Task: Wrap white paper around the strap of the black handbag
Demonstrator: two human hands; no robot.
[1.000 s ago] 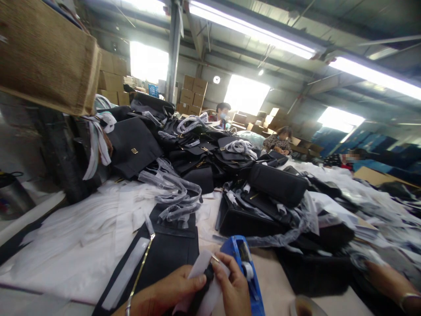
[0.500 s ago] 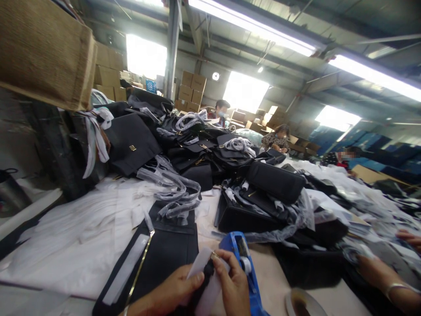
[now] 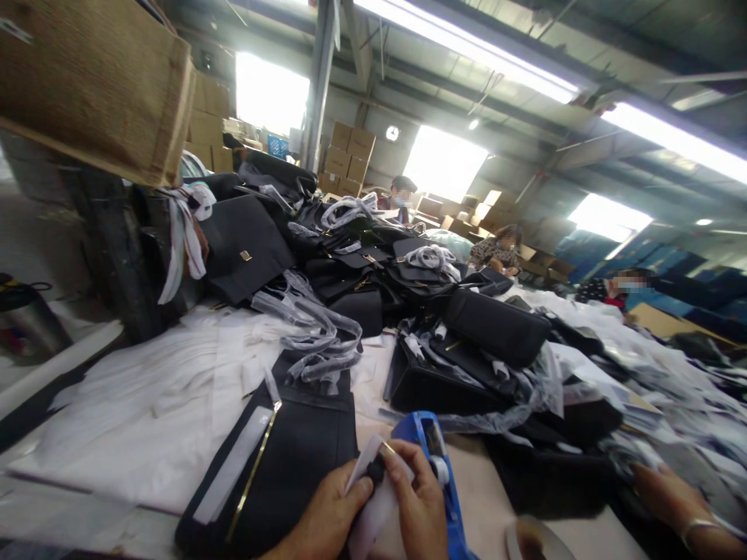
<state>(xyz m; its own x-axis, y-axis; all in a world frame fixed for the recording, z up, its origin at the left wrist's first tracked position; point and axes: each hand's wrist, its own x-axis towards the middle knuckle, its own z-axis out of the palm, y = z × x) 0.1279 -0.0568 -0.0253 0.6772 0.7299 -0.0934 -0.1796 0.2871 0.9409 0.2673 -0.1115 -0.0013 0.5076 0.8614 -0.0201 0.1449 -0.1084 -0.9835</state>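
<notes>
My left hand (image 3: pixel 330 507) pinches a white paper strip (image 3: pixel 377 505) between thumb and fingers, low in the middle of the view. My right hand (image 3: pixel 421 498) grips the same strip from the other side. A small black piece with a gold metal edge (image 3: pixel 387 448) shows within the paper; what it belongs to is hidden. To the left, and partly beneath my left hand, lies a flat black bag (image 3: pixel 309 443) with a gold zipper (image 3: pixel 252 474) and a white strip (image 3: pixel 230 467) along it. A blue tape dispenser (image 3: pixel 455 509) stands right beside my right hand.
Black bags with plastic-wrapped straps (image 3: pixel 327 342) are heaped behind. White sheets (image 3: pixel 145 404) spread at left. A tape roll (image 3: pixel 537 538) lies at the front right. A co-worker's hand (image 3: pixel 665 490) reaches in from the right. Several people sit farther back. A brown bag (image 3: pixel 99 85) overhangs the upper left.
The whole view has shifted slightly, so the scene sits a little farther right. Less of the black piece shows between my hands, with more white paper over it. Both hands keep their grip.
</notes>
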